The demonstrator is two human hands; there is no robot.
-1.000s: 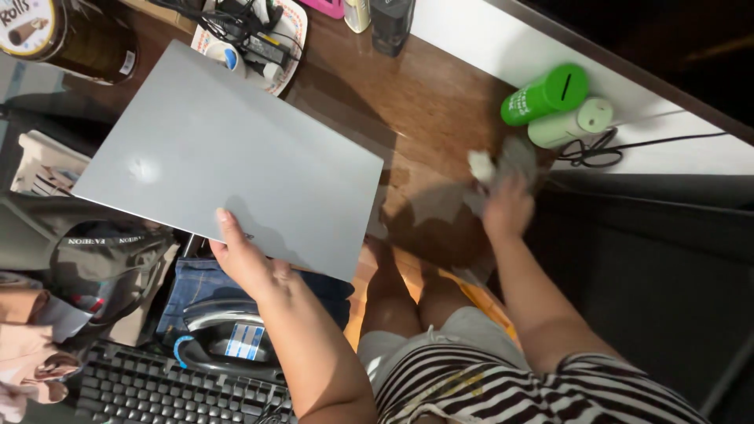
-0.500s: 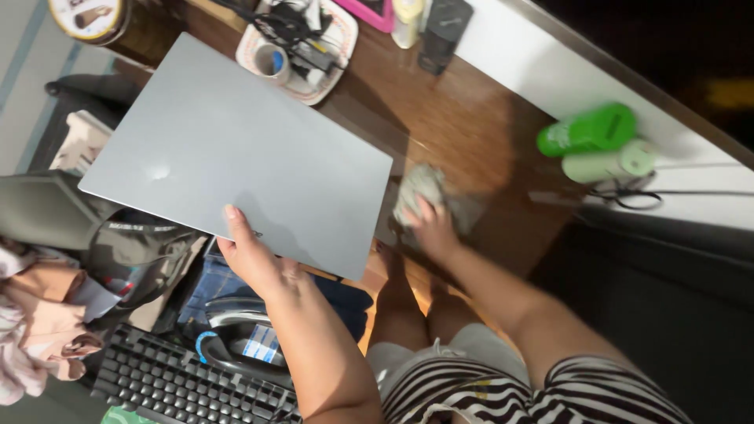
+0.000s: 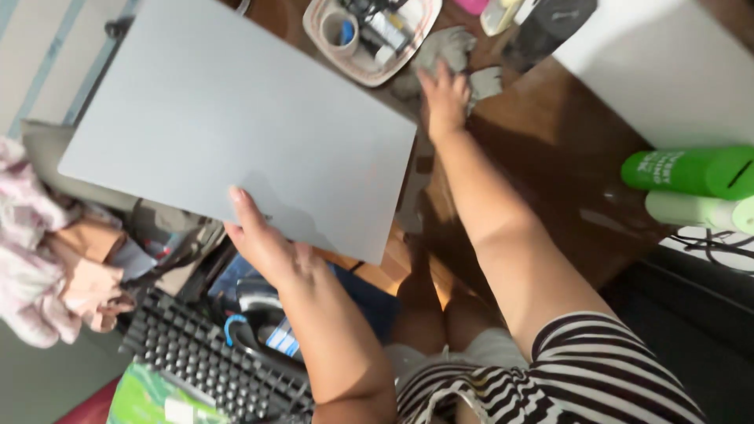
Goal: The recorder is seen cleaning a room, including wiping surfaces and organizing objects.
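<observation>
My left hand (image 3: pixel 263 243) grips the near edge of a closed grey laptop (image 3: pixel 228 118) and holds it lifted above the left part of the brown wooden desk (image 3: pixel 550 141). My right hand (image 3: pixel 444 98) reaches far across the desk and presses down on a grey cloth (image 3: pixel 452 51) at the back, just right of a round tray (image 3: pixel 330 59). The laptop hides the desk surface beneath it.
The round tray holds a small cup and cables. A green can (image 3: pixel 691 171) and a pale green can (image 3: pixel 695 210) lie at the desk's right edge. A dark bottle (image 3: pixel 546 27) stands behind the cloth. Below the desk lie a black keyboard (image 3: pixel 200 357), bags and clothes (image 3: pixel 47 259).
My right hand has swept the cloth from the right of the desk, through the middle, to the far back beside the tray. The laptop stays lifted in my left hand.
</observation>
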